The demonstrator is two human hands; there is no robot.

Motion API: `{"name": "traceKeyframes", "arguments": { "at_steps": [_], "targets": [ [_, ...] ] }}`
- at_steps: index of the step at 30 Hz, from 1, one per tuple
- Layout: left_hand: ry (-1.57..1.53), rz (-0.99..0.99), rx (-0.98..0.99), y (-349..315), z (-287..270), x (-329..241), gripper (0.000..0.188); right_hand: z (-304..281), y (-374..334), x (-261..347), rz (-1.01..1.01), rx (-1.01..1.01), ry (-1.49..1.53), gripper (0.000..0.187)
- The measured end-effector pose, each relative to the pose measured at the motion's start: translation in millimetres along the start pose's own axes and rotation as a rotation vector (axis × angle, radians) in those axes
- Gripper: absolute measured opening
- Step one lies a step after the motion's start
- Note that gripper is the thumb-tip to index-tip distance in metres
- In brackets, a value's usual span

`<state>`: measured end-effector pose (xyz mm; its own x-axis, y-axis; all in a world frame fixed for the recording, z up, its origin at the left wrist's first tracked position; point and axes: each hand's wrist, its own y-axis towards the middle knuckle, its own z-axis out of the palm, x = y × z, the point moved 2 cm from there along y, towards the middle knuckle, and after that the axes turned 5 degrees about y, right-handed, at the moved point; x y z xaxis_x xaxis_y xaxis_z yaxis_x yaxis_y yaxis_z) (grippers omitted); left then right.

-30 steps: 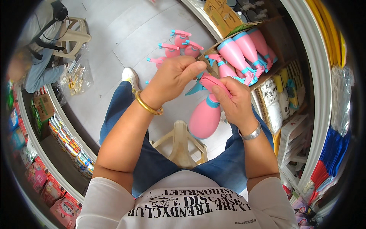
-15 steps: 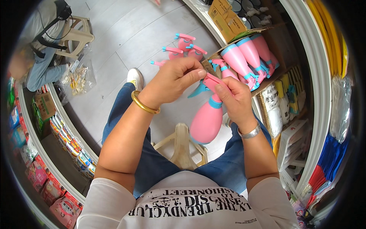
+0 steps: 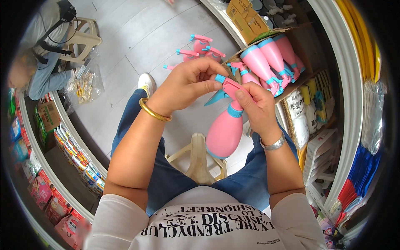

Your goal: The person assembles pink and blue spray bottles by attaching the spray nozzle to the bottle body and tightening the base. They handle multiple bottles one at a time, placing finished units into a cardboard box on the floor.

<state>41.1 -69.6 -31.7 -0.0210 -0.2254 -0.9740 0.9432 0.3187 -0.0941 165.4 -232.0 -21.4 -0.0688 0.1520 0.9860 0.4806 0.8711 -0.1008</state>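
A pink spray bottle with a blue collar and blue trigger hangs tilted between my hands. My right hand is closed around its pink spray head, the thumb along the side. At the head's front end, my left hand has its thumb and curled fingertips around the small blue nozzle. Just beyond my left hand, several similar pink spray bottles stand on the floor. To the right, more pink bottles lie in an open cardboard box.
A cream plastic stool is between my legs. Shelves with packaged goods curve along the left, and stocked shelving lines the right. At the upper left a person is beside another stool, near a clear plastic bag.
My left hand has shifted slightly left and its fingers have loosened, so the blue nozzle now shows between them. The right hand keeps its hold on the spray bottle.
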Motion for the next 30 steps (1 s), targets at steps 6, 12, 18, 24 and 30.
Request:
{"name": "traceKeyframes", "arguments": {
  "at_steps": [6,12,18,24,30],
  "targets": [
    [0.231,-0.007,-0.079,-1.9,3.2,6.2,0.020,3.8,-0.6,1.3,-0.027,-0.011,-0.086,0.026],
    [0.410,-0.179,-0.012,-3.1,0.7,-3.8,0.036,7.8,-2.3,3.3,-0.165,0.065,-0.284,0.022],
    [0.136,-0.247,-0.047,-5.9,-3.3,-3.3,0.034,7.5,-3.2,2.7,-0.139,0.037,-0.226,0.022],
    [0.033,-0.010,-0.010,-7.2,1.1,-9.9,0.019,8.0,-2.9,3.1,-0.016,-0.027,-0.035,0.023],
    [0.254,-0.025,-0.080,-4.3,-0.3,1.8,0.025,9.8,-3.6,3.5,-0.061,-0.020,-0.115,0.022]
  ]
}}
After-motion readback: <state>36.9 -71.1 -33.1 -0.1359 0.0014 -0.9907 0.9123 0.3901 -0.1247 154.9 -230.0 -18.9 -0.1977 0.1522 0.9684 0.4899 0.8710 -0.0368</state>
